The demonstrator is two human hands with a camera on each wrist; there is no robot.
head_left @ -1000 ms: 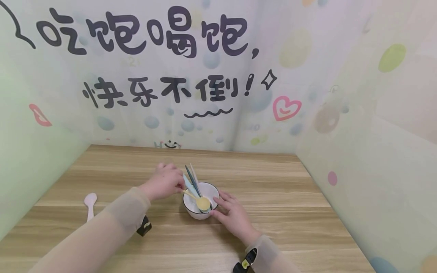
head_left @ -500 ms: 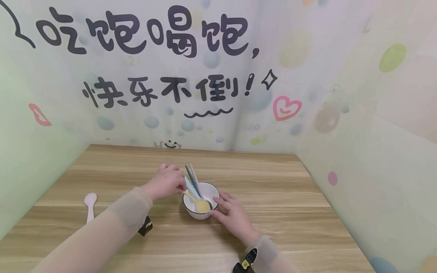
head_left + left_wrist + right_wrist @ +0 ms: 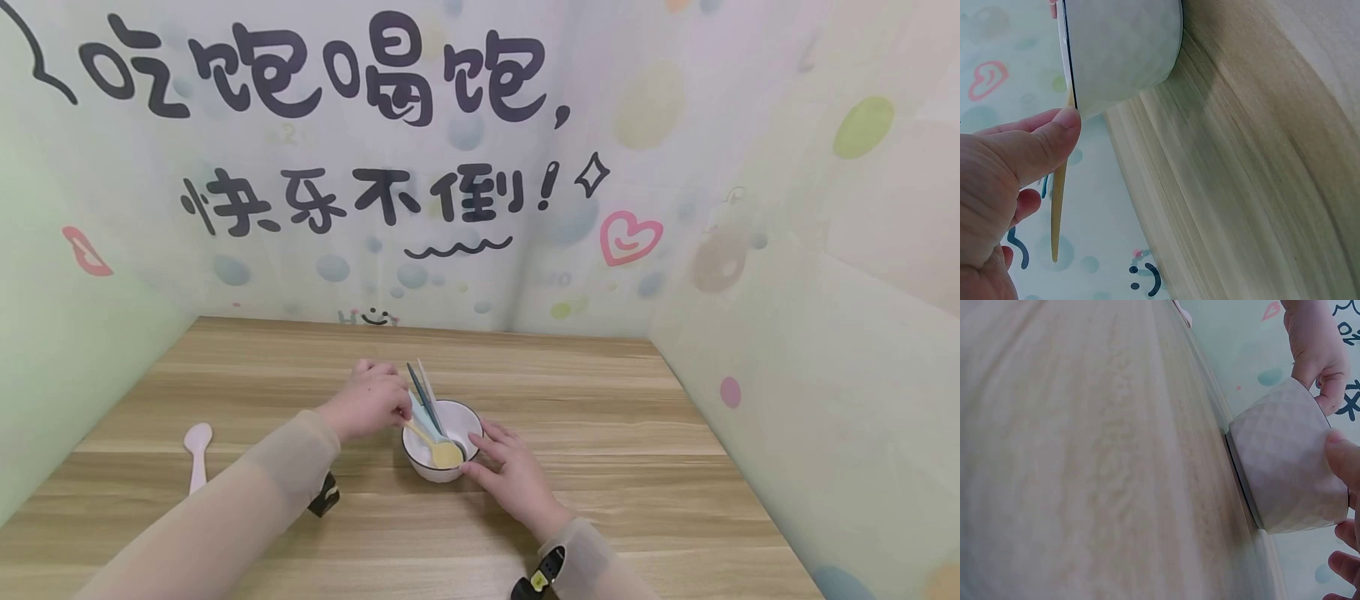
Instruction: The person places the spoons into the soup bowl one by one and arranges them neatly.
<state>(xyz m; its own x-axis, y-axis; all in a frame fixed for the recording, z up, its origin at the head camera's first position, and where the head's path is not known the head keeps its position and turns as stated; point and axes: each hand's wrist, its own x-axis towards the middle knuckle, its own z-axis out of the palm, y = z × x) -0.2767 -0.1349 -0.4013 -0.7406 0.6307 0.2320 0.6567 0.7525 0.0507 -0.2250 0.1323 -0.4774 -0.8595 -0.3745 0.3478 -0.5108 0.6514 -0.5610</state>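
My left hand [image 3: 371, 402] pinches the handle of a yellow spoon [image 3: 447, 455] at the left rim of a white, dark-rimmed bowl [image 3: 429, 473]. The spoon's head lies over the inside of the bowl. In the left wrist view, the spoon's handle [image 3: 1058, 212] sticks out past the thumb. On the bowl's right side, my right hand [image 3: 517, 475] holds the rim, thumb at the near edge and fingertips reaching over. A light blue utensil [image 3: 422, 415], a dark teal one [image 3: 417, 387] and a pale grey one [image 3: 426, 382] lean in the bowl, their lower ends partly covered.
A pink spoon [image 3: 198, 454] lies on the wooden table [image 3: 645, 467] to the left, its handle end hidden by the left sleeve. Printed walls [image 3: 570, 275] stand behind and at both sides of the table.
My left hand has shifted slightly to the right, the yellow spoon still pinched and its head tilted a little differently. The right hand and the bowl stay in place.
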